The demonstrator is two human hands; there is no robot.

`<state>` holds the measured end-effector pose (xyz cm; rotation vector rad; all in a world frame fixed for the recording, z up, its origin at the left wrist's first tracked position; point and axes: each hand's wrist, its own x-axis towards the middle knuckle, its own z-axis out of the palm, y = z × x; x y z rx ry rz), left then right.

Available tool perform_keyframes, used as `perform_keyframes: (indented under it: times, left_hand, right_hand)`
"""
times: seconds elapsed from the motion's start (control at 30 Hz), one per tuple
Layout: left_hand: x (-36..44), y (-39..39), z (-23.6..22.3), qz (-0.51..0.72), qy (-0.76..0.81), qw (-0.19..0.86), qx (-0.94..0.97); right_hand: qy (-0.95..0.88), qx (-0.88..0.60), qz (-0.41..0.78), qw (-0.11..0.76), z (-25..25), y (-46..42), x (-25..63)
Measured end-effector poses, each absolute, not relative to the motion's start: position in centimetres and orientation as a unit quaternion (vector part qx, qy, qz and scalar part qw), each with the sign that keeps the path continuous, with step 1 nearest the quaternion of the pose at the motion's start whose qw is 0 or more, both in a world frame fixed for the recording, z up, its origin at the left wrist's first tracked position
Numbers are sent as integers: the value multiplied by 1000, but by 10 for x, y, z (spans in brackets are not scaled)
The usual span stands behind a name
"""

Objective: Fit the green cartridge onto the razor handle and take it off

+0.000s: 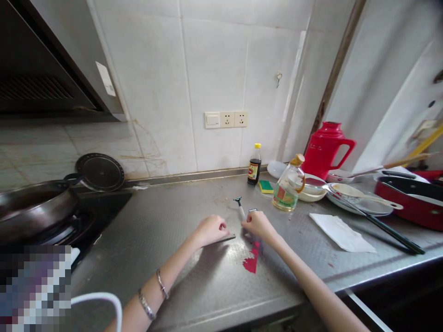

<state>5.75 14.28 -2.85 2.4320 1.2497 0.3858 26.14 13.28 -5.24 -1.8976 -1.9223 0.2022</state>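
Observation:
My left hand [212, 229] is closed over a thin, flat grey strip [226, 238] with a dark spot near its tip, just above the steel counter. Most of that strip is hidden behind the hand and forearm. To its right, my right hand [259, 225] has its fingers pinched at the lower end of a razor [241, 211], whose head points away from me. A small dark-edged item [253, 210] shows just beyond the right knuckles; its kind cannot be made out. Below the right hand lies a red piece with a jagged edge [252, 260], flat on the counter.
Behind stand a soy sauce bottle [254, 166], a sponge [266, 186] and an oil bottle [288, 186]. On the right are a red thermos [325, 150], stacked dishes [377, 208], a white napkin [341, 232] and a red pot [408, 200]. A wok [38, 210] sits on the left stove.

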Motion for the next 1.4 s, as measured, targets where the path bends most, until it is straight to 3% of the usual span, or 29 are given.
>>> perform_keyframes:
  times: [0.37, 0.73, 0.93, 1.4]
  left_hand:
    - [48, 108, -14, 13, 408, 66, 911]
    - [46, 104, -19, -7, 419, 25, 908]
    - [41, 109, -26, -2, 414, 24, 910]
    - [44, 103, -18, 40, 311, -66, 947]
  right_hand:
    - [-705, -677, 108, 182, -63, 134, 281]
    - [-699, -690, 92, 164, -66, 134, 282]
    - [-759, -607, 82, 220, -50, 143, 321]
    - [-820, -542, 108, 148, -63, 180, 339]
